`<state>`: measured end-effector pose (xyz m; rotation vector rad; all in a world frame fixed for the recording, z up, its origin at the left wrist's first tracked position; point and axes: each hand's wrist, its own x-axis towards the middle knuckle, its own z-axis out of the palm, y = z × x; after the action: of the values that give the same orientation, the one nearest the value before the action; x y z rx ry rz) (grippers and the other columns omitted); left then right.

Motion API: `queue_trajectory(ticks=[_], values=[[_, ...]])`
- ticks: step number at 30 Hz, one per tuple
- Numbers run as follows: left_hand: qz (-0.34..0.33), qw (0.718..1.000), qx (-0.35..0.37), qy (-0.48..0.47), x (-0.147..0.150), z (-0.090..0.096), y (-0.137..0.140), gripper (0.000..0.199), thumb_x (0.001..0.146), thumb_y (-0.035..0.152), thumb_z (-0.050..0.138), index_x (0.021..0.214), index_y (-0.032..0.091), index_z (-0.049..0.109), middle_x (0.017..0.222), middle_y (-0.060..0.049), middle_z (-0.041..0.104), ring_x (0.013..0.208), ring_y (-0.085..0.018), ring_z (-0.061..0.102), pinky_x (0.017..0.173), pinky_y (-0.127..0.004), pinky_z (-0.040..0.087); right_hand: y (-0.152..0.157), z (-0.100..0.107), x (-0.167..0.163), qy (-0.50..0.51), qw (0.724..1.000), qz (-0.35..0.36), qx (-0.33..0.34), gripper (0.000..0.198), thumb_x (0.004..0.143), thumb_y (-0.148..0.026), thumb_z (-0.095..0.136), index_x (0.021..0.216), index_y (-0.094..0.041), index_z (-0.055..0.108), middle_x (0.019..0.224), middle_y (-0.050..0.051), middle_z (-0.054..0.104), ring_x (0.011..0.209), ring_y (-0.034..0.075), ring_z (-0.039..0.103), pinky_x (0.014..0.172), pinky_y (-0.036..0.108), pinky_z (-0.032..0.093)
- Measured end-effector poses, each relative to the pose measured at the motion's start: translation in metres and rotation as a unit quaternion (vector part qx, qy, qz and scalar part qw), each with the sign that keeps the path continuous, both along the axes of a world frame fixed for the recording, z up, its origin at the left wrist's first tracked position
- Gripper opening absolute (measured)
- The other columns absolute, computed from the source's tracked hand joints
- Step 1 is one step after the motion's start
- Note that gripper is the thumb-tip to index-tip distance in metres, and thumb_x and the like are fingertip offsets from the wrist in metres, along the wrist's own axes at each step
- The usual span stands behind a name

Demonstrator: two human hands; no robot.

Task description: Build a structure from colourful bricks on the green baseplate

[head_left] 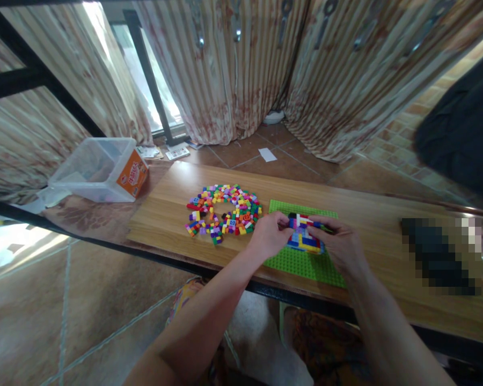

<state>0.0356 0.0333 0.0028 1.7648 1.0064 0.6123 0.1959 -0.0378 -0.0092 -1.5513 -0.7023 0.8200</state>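
Observation:
A small model of toy building bricks [304, 241] in blue, yellow, red and white lies over a green studded baseplate [306, 268]. My left hand [270, 236] is closed at the model's left side, thumb and forefinger pinched at its edge by a black brick. From the other side, my right hand [342, 244] grips the model's right edge with thumb and fingers. Whether a loose brick sits inside either pinch is too small to see. Left of the baseplate, many loose bricks [247, 201] in mixed colours lie spread in a rough ring.
A wooden board [161, 220] bears the bricks and the baseplate. At the far left stands a see-through plastic box [92, 177] with an orange label. Toward the right end lies a dark, pixelated object [437, 257]. Striped curtains [233, 75] hang behind, above a tiled floor.

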Motion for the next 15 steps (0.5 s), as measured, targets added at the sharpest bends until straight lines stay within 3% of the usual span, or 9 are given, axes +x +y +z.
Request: queue_trajectory(ticks=[6,10,15], values=[[0.021,1.0,0.016,0.012,0.002,-0.004,-0.003,0.014,0.077,0.013,0.065,0.09,0.015,0.068,0.09,-0.005,0.074,0.081,-0.016,0.067,0.078,-0.028,0.053,0.0,0.0,-0.004,-0.034,0.999,-0.007,0.007,0.04,0.054,-0.036,0.084,0.09,-0.021,0.076,0.083,0.001,0.073,0.062,0.012,0.063,0.055,0.025,0.055],[-0.009,0.999,0.029,0.016,-0.003,0.001,-0.001,0.012,0.079,0.014,0.063,0.09,0.014,0.069,0.088,-0.005,0.074,0.078,-0.015,0.066,0.076,-0.027,0.053,-0.001,0.001,-0.002,-0.041,0.999,0.006,-0.004,0.047,0.054,-0.04,0.085,0.097,-0.022,0.075,0.084,0.001,0.073,0.064,0.014,0.064,0.058,0.028,0.057],[0.024,0.996,0.082,0.008,-0.03,0.004,0.027,0.014,0.082,0.011,0.057,0.088,0.014,0.069,0.084,-0.004,0.073,0.077,-0.014,0.066,0.075,-0.026,0.052,-0.008,0.003,0.01,-0.049,0.999,0.001,0.013,0.043,0.06,-0.039,0.083,0.1,-0.024,0.075,0.09,0.002,0.074,0.077,0.017,0.067,0.072,0.032,0.058]])
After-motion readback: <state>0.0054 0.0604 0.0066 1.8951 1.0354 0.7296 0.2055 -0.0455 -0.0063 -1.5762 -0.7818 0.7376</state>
